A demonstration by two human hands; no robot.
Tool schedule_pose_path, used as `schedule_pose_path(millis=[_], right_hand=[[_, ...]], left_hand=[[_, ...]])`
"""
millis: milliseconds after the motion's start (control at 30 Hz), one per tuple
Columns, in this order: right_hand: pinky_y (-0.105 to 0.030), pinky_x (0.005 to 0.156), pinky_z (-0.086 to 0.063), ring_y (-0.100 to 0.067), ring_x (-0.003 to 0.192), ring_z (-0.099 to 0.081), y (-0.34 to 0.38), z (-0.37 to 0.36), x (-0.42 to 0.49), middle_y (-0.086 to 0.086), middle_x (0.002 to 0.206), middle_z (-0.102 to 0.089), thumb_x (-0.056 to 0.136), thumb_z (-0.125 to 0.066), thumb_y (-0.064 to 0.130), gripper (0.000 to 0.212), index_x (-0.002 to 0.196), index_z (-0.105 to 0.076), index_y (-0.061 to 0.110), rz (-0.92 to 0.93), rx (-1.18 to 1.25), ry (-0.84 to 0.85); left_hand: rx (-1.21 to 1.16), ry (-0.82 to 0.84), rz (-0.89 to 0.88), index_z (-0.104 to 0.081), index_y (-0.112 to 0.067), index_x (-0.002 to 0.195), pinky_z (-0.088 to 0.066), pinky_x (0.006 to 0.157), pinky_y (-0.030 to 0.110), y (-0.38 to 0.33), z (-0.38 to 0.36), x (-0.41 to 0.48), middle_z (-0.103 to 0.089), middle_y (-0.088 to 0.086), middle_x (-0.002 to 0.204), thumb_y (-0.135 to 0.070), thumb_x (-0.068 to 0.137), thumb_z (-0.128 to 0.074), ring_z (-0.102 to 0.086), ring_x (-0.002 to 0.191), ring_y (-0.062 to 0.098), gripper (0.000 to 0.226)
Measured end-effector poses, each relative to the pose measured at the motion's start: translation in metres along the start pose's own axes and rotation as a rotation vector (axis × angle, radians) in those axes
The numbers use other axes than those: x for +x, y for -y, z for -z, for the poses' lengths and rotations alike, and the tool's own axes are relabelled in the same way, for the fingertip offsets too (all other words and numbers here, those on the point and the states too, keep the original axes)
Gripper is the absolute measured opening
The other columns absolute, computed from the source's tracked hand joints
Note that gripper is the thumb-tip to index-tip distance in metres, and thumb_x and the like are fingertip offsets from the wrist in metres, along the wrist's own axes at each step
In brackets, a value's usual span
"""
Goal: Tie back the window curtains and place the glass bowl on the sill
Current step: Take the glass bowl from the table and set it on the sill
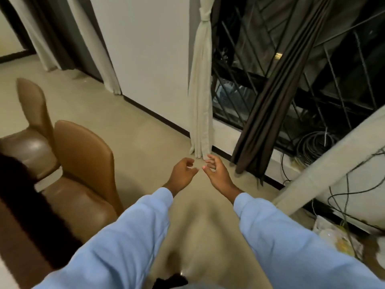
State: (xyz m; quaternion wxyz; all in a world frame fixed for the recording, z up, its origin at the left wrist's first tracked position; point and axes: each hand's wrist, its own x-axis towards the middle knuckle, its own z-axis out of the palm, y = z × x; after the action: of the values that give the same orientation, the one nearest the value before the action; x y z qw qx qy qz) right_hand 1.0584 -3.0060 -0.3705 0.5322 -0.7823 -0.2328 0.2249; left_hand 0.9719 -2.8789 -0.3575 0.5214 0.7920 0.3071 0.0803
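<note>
Head view. The left hand [183,174] and right hand [217,174] are held out low before the person, fingertips near each other, above the floor. The grip of both is released: fingers loosely curled, nothing held.

The pale curtain [201,90] at the window's left edge is gathered and bound by a tie [204,19] high up; this part is judged done. The dark curtain [268,105] hangs loose across the window grille [325,65] with no tie visible on it; this part is judged outstanding. A second pale curtain [333,161] slants across the right side; whether it is tied cannot be told.

The sill [226,130] shows between the pale and dark curtains, with a coil of cables [314,142] further right. The glass bowl is not in view, so its placing is judged not done. Two brown chairs [83,159] stand at left.
</note>
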Motion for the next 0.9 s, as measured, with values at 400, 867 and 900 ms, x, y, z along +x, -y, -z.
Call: schedule_pose_path(millis=[400, 867, 900], right_hand=[[-0.032, 0.103, -0.045, -0.018, 0.119, -0.056, -0.004, 0.059, 0.168, -0.004, 0.129, -0.056, 0.094, -0.063, 0.019, 0.049, 0.139, -0.044, 0.016, -0.065, 0.018, -0.169], [-0.027, 0.097, -0.042, -0.018, 0.123, -0.051, -0.040, 0.118, 0.364, 0.000, 0.138, -0.053, 0.098, -0.058, 0.032, 0.049, 0.142, -0.040, 0.024, -0.171, -0.020, -0.115], [-0.026, 0.096, -0.041, -0.017, 0.123, -0.051, -0.045, 0.124, 0.381, 0.001, 0.138, -0.053, 0.098, -0.058, 0.032, 0.048, 0.142, -0.040, 0.026, -0.167, -0.014, -0.096]], left_hand=[[0.065, 0.141, -0.103, -0.057, -0.008, 0.117, -0.047, 0.086, 0.030, -0.062, -0.028, 0.200, -0.062, 0.011, 0.113, -0.015, 0.085, -0.067, -0.059, 0.088, 0.017, 0.035], [0.143, 0.250, -0.077, -0.052, -0.009, 0.123, -0.051, 0.079, 0.026, -0.107, -0.081, 0.409, -0.057, 0.008, 0.121, -0.016, 0.090, -0.062, -0.059, 0.099, 0.023, 0.035], [0.168, 0.245, -0.088, -0.053, -0.009, 0.123, -0.049, 0.083, 0.025, -0.108, -0.086, 0.424, -0.057, 0.008, 0.122, -0.015, 0.090, -0.062, -0.059, 0.104, 0.024, 0.035]])
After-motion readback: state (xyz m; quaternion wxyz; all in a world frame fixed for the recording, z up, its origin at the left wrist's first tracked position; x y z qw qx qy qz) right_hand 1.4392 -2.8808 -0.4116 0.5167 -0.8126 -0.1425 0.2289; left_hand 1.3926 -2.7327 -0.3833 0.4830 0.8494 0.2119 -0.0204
